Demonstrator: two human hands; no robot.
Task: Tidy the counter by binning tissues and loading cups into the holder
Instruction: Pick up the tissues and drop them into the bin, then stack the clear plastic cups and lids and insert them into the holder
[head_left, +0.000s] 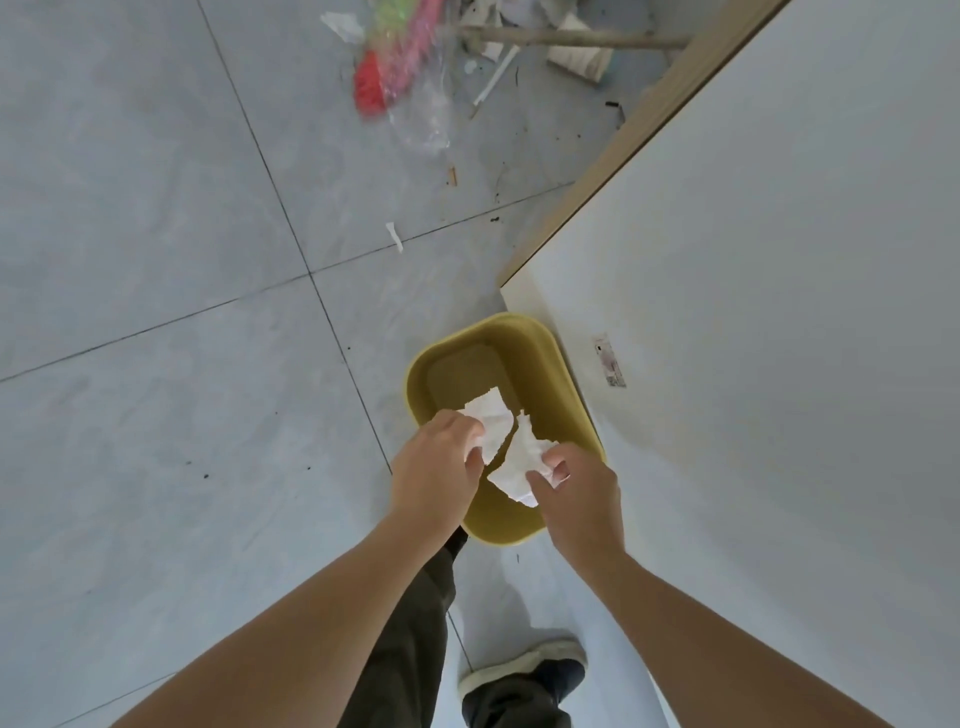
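A yellow bin (566, 387) stands on the floor against the white cabinet side. Both my hands hover over its opening. My left hand (436, 467) grips a crumpled white tissue (491, 418) above the bin's left part. My right hand (582, 493) pinches a second white tissue (519, 462) between thumb and fingers, just right of the first one. The two tissues nearly touch. The bin's inside shows nothing else that I can make out. No cups or cup holder are in view.
The white cabinet side (779, 312) with a wooden edge fills the right. Litter lies on the grey tiled floor at the top: a red and pink plastic-wrapped item (395, 67), paper scraps (395, 236) and sticks. My shoe (524, 670) is below the bin.
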